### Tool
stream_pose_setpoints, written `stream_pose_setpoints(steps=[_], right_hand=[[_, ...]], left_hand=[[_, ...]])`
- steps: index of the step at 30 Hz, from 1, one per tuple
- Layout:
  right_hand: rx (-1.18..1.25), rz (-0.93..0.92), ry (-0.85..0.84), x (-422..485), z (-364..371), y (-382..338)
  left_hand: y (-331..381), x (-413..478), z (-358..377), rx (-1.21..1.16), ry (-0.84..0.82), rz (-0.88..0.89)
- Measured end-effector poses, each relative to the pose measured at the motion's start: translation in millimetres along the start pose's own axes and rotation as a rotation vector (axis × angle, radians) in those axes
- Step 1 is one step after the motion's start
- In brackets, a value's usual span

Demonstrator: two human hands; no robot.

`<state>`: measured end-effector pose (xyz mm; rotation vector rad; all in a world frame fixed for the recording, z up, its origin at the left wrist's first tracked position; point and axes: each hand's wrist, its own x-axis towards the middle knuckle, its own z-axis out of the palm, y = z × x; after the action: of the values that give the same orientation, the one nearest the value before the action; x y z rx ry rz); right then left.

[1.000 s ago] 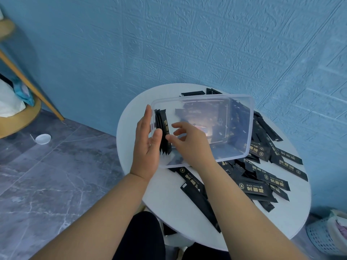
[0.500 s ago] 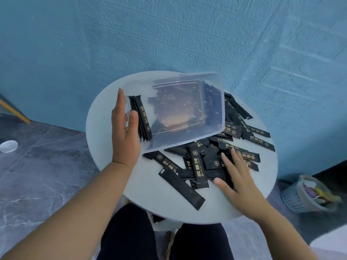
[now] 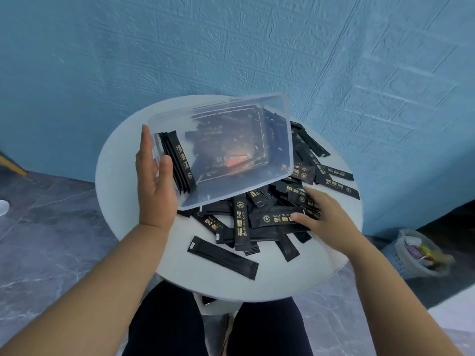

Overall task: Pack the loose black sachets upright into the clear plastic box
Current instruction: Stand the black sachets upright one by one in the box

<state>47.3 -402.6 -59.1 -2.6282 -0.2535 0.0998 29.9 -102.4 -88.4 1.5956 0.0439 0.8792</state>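
The clear plastic box [image 3: 280,109] lies tilted toward me on the round white table [image 3: 120,176], partly resting on loose sachets. My left hand [image 3: 154,186] holds its left wall, fingers outside and thumb inside, pressing a small bundle of upright black sachets [image 3: 177,163] against that wall. Several loose black sachets [image 3: 241,222] lie scattered in front of and to the right of the box. My right hand [image 3: 323,219] lies on this pile, with thumb and fingers closing on a sachet labelled BLACK COFFEE [image 3: 277,219].
One sachet [image 3: 222,256] lies alone near the table's front edge. A white mesh basket [image 3: 421,255] with colourful items stands on the floor at the right. A blue textured wall is close behind the table. My dark-clothed legs are under the table edge.
My right hand left the box and moved to the loose pile at the right, where it now closes on a sachet. My left hand stays on the box wall and bundle.
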Motion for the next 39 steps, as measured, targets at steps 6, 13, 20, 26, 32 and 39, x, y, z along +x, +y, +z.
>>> stream_pose_setpoints(steps=[6, 13, 20, 26, 32, 39], right_hand=[[0.016, 0.064, 0.022, 17, 2, -2], [0.281, 0.146, 0.026, 20, 3, -8], [0.361, 0.178, -0.021, 18, -6, -12], [0.646, 0.217, -0.037, 19, -14, -5], [1.045, 0.352, 0.087, 20, -16, -5], [1.38, 0.451, 0.352, 26, -21, -9]], left_hand=[[3, -2, 1, 0.024, -0.022, -0.003], [2, -2, 2, 0.041, -0.027, -0.004], [2, -1, 1, 0.04, -0.023, -0.022], [4, -2, 2, 0.031, -0.028, -0.023], [7, -1, 2, 0.04, -0.024, -0.033], [6, -2, 0, 0.059, -0.014, -0.04]])
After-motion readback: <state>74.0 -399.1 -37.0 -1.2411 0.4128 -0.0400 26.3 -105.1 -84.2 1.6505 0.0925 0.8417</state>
